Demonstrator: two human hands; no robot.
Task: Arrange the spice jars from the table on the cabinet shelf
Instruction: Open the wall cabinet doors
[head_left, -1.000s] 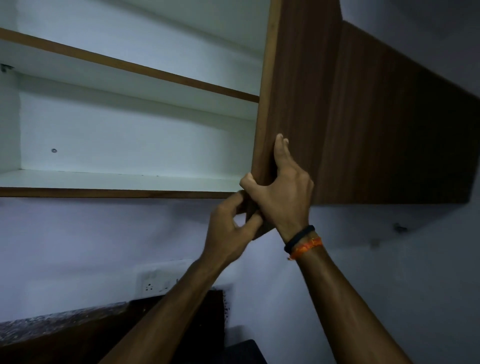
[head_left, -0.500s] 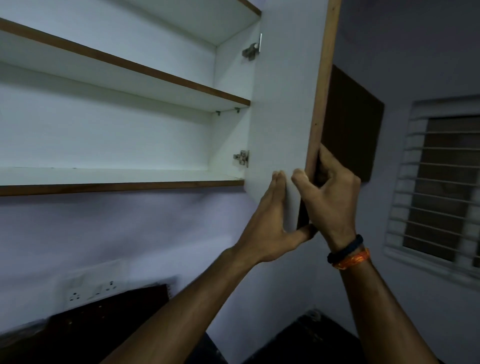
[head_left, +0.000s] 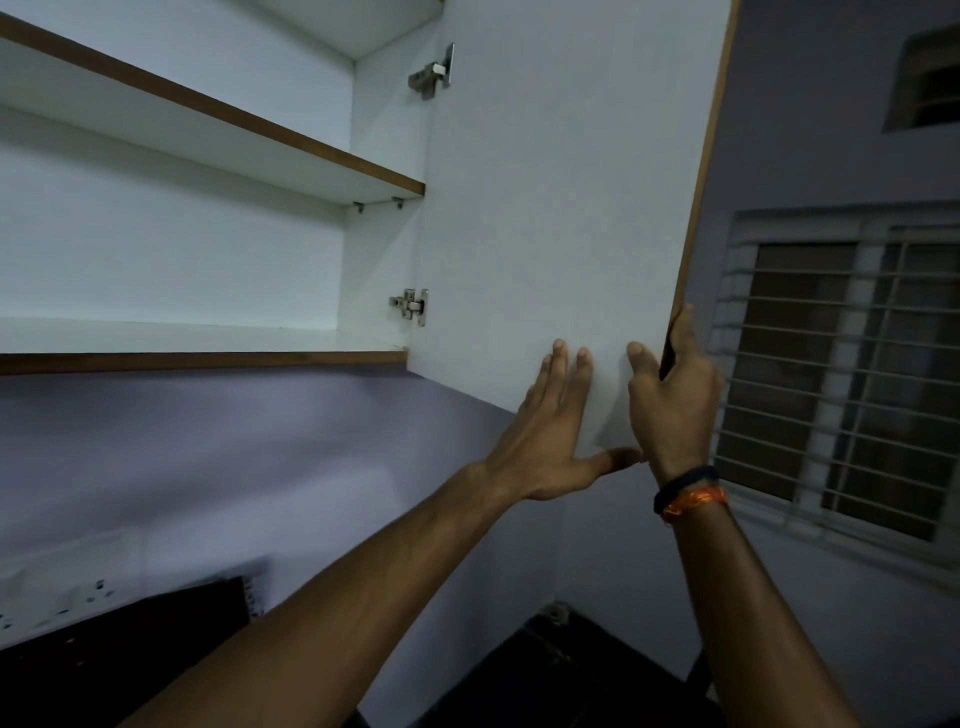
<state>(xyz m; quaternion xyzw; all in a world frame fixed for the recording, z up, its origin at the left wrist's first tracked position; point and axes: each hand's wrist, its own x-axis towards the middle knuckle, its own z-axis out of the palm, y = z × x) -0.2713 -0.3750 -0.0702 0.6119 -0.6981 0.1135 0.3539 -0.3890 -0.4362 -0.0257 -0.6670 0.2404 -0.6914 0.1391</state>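
White door (head_left: 561, 208) swung open; my left hand (head_left: 550, 441) flat against inner face, right hand (head_left: 670, 400) gripping its edge beside.

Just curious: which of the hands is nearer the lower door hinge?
Left. The left hand presses flat on the door's inside face, nearer the lower hinge; the right hand grips the far edge.

White cabinet door (head_left: 561, 197) — brown-edged; lilac wall (head_left: 260, 457); black and orange wristbands (head_left: 688, 491).
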